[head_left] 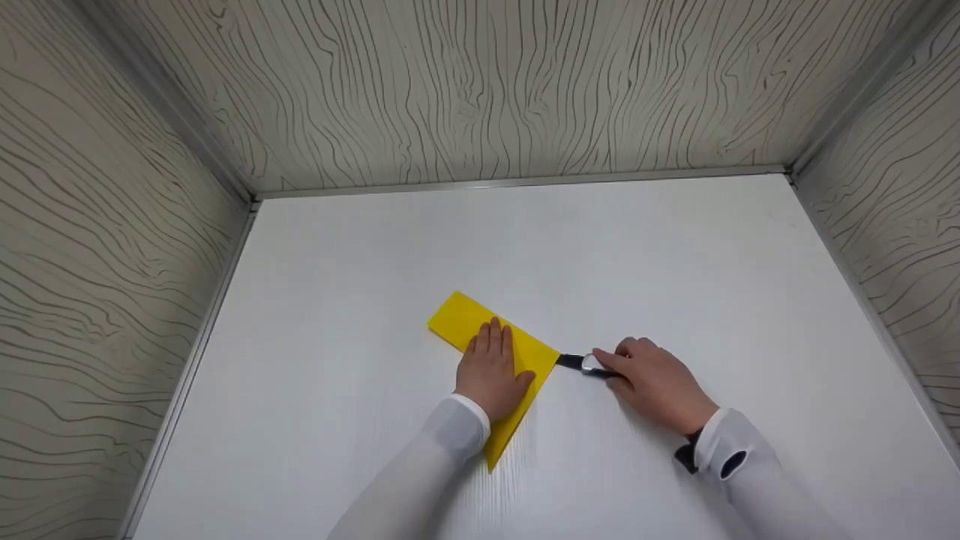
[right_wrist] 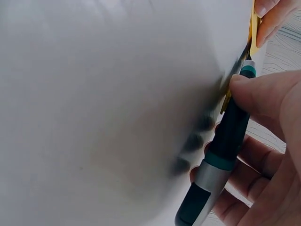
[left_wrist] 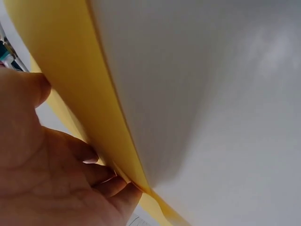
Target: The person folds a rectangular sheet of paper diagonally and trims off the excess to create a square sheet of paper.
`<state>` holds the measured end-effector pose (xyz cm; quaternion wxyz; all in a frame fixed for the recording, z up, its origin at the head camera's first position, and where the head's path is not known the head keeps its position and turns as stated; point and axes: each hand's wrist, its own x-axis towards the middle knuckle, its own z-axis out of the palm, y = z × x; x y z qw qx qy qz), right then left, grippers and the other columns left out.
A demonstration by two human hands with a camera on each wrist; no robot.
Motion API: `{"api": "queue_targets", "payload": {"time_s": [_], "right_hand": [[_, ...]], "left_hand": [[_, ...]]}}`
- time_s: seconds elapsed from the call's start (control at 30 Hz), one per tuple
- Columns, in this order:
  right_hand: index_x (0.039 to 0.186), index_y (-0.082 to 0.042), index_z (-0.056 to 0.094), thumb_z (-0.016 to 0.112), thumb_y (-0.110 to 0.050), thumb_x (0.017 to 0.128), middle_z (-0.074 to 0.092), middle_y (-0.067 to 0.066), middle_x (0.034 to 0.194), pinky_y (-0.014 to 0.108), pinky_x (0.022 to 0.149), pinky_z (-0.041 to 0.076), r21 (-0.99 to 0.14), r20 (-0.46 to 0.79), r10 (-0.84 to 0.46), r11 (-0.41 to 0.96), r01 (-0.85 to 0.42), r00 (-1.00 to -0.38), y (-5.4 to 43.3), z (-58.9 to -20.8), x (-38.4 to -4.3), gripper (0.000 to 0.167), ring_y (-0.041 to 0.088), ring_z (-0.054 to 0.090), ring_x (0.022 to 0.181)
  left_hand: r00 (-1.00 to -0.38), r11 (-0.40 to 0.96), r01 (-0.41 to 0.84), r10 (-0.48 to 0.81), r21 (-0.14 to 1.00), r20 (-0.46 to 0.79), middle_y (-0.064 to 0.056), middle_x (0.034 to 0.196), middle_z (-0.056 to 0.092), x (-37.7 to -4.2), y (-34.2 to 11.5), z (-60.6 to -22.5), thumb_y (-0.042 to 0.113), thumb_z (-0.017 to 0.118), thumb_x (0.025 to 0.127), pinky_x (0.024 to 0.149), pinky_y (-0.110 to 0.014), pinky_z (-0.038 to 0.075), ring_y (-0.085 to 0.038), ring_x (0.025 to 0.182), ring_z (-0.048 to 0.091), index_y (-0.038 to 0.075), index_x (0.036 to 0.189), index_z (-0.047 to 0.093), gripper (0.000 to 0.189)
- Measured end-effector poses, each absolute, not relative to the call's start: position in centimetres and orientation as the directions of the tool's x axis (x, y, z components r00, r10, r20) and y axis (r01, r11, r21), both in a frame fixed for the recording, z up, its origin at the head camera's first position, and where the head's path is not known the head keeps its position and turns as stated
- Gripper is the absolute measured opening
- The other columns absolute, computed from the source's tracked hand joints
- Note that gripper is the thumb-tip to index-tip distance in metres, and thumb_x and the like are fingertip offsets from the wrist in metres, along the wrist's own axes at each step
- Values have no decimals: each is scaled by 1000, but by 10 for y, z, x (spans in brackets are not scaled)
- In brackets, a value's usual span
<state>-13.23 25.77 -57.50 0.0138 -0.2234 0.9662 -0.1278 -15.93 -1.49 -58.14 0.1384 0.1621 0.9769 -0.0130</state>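
A folded sheet of yellow paper (head_left: 459,316) lies on the white table, one arm pointing to the upper left and one towards me. My left hand (head_left: 491,375) rests flat on it, fingers straight and thumb spread. In the left wrist view the fingertips touch the yellow paper (left_wrist: 89,80). At the paper's right corner, my right hand (head_left: 660,386) grips a knife (head_left: 571,361) with a dark handle (right_wrist: 230,129) banded in teal and silver. Its tip end meets the paper's corner and is hidden there by the fold.
The white tabletop (head_left: 337,262) runs out on all sides of the paper. Wood-grain panels (head_left: 480,90) stand behind it and at both sides, with metal rails (head_left: 525,182) along the edges. A black strap (head_left: 686,454) sits at my right wrist.
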Motion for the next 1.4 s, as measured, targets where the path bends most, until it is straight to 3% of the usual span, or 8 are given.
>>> {"api": "queue_targets", "payload": {"time_s": [0.53,0.87,1.4], "right_hand": [[138,-17,67,79,-14,89,60,0,97,31,68,46,-261,61,-406,875,-407,-912,263,-578,-134,50,16,48,82],[136,-21,69,80,-12,89,63,-1,103,35,74,50,-257,141,-506,812,-525,-851,265,-580,-135,49,17,54,87],[138,-21,68,77,-15,92,62,-3,102,34,76,49,-255,88,-520,813,-524,-850,256,-578,-137,47,16,53,88]], "left_hand": [[-907,950,308,309,48,-285,-15,170,13,-160,-15,-586,63,39,103,124,-42,17,-30,155,17,7,164,18,85],[-867,911,403,412,91,-282,-13,168,22,-166,-23,-574,55,40,106,124,-41,18,-29,154,21,6,162,27,76],[-839,882,464,467,81,-279,-8,170,18,-170,-32,-582,57,45,105,124,-37,14,-25,156,16,9,163,23,79]]}}
